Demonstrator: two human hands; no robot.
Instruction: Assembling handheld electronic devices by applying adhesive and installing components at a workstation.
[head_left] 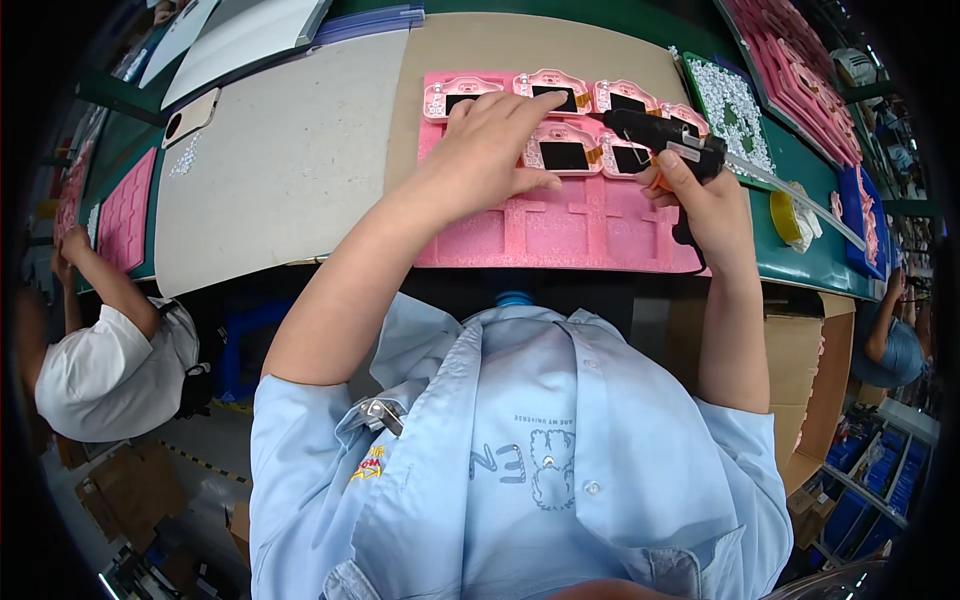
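Observation:
My right hand (712, 205) is wrapped round the grip of a black hot glue gun (650, 131). The gun's nozzle points left at a pink plastic casing (548, 80) with a black screen, and a long pale glue stick (800, 195) juts out behind it. Over the left part of a pink foam tray (460, 240), my left hand (485, 150) has its fingers stretched out and thumb apart. Its index fingertip rests at that casing's screen. Several similar casings sit in the tray's two far rows, among them one casing (562, 152) below the nozzle. My fingers partly cover the far-left casing.
A green tray of small white parts (735, 115) lies to the right, beside a yellow tape roll (785, 215) and a blue bin (862, 220). Stacked pink trays (800, 80) stand far right. A phone (190, 115) lies on the left. Other people work at both sides.

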